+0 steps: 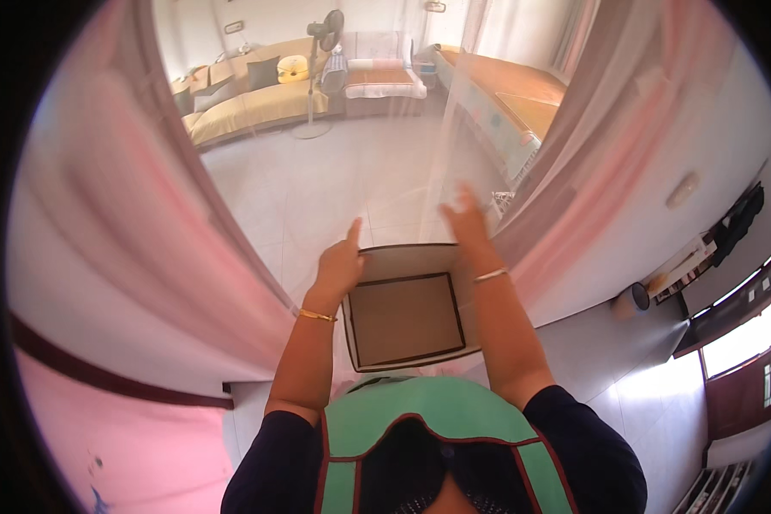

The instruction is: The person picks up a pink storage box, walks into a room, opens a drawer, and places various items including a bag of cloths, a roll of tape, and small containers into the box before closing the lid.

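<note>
An open-topped beige box (407,319) with dark edging is right in front of my body, and I see nothing inside it. At its far left corner is my left hand (341,267), the index finger stretched forward and the other fingers partly hidden. Whether that hand touches the rim, I cannot tell. My right hand (467,218) is raised beyond the far right corner, slightly blurred, its fingers spread and holding nothing. What holds the box up is not visible. I wear a green apron (428,411) with dark red trim.
Sheer pink curtains (608,163) hang on both sides, with thin netting ahead. Past them are a standing fan (311,86), a yellow sofa (257,107), a cushioned chair (381,77) and a bed (505,90). At right, a bin (632,300) stands by the wall.
</note>
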Demonstrator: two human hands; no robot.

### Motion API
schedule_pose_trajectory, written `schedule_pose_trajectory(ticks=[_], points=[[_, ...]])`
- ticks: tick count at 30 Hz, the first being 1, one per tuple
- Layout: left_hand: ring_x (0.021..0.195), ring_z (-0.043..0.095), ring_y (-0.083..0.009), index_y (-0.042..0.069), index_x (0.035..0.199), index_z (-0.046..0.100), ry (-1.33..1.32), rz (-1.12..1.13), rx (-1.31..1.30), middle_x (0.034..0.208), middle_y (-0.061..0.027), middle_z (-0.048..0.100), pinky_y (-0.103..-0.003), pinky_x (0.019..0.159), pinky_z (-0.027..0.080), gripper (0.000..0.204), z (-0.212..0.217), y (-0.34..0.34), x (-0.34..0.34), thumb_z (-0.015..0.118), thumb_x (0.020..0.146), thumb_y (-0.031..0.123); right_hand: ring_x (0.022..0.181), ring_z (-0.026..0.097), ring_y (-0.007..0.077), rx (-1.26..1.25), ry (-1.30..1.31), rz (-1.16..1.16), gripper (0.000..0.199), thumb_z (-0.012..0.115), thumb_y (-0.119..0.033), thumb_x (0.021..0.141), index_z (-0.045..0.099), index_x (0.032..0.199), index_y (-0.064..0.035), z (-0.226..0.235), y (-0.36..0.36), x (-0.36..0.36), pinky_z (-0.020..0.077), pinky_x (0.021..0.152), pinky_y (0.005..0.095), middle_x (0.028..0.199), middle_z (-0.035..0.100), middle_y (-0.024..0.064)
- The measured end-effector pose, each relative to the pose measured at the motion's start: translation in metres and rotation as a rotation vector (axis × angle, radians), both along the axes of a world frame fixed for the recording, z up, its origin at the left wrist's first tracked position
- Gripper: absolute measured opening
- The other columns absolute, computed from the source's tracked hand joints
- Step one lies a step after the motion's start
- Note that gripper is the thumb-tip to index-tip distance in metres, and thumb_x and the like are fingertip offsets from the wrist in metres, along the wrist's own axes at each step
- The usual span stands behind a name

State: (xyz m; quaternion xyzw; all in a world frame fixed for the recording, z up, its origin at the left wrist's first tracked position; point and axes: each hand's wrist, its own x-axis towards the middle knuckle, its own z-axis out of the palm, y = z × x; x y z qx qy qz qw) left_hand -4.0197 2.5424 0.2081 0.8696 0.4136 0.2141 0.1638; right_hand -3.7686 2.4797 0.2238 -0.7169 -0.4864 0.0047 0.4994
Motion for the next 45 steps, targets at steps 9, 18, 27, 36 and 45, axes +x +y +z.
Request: schedule_pose_trajectory(ticks=[9, 18, 27, 36, 45], points=[[0.073, 0.060, -0.0336, 0.009, 0.134, 0.036, -0.150, 0.081, 0.081, 0.076, -0.0155, 0.061, -0.041, 0.067, 0.046, 0.061, 0.013, 0.234, 0.075, 0.062, 0.079, 0.012, 0.099, 0.059, 0.0261, 0.301, -0.003, 0.129, 0.039, 0.055, -0.014, 0.084, 0.050, 0.121, -0.0015, 0.031, 0.173, 0.042, 0.0465, 0.085, 0.0355, 0.109, 0.059, 0.0157], [0.077, 0.060, -0.0304, 0.010, 0.131, 0.041, -0.064, 0.252, 0.039, 0.081, -0.0133, 0.062, -0.039, 0.069, 0.046, 0.056, 0.023, 0.470, 0.137, 0.063, 0.079, 0.012, 0.107, 0.053, 0.0318, -0.067, 0.060, 0.410, 0.040, 0.056, -0.017, 0.083, 0.051, 0.120, -0.0036, 0.019, 0.449, 0.126, 0.0427, 0.091, 0.0385, 0.115, 0.055, 0.0177], [0.086, 0.060, -0.0377, 0.014, 0.129, 0.042, -0.175, 0.438, 0.058, 0.092, -0.0194, 0.063, -0.043, 0.073, 0.048, 0.052, -0.013, 0.623, 0.171, 0.062, 0.081, 0.017, 0.111, 0.051, 0.0317, -0.086, -0.067, 0.772, 0.043, 0.061, -0.009, 0.079, 0.050, 0.121, -0.0040, -0.012, 0.639, 0.142, 0.0432, 0.092, 0.0368, 0.120, 0.053, 0.0157], [0.079, 0.060, -0.0308, 0.007, 0.087, 0.061, -0.242, 0.440, 0.012, 0.081, -0.0111, 0.064, -0.040, 0.069, 0.046, 0.009, 0.007, 0.812, 0.147, 0.056, 0.083, 0.013, 0.108, 0.052, 0.0317, -0.098, -0.340, 0.817, 0.041, 0.062, -0.008, 0.079, 0.051, 0.118, -0.0055, 0.003, 0.864, 0.099, 0.0434, 0.091, 0.0394, 0.115, 0.055, 0.0131], [0.075, 0.059, -0.0285, 0.008, 0.088, 0.062, -0.170, 0.671, 0.092, 0.080, -0.0105, 0.063, -0.037, 0.067, 0.045, 0.010, 0.009, 0.939, 0.085, 0.057, 0.083, 0.015, 0.098, 0.054, 0.0296, 0.269, -0.465, 0.903, 0.034, 0.063, 0.000, 0.072, 0.058, 0.105, -0.0053, 0.005, 1.055, 0.046, 0.0442, 0.086, 0.0400, 0.104, 0.057, 0.0105]])
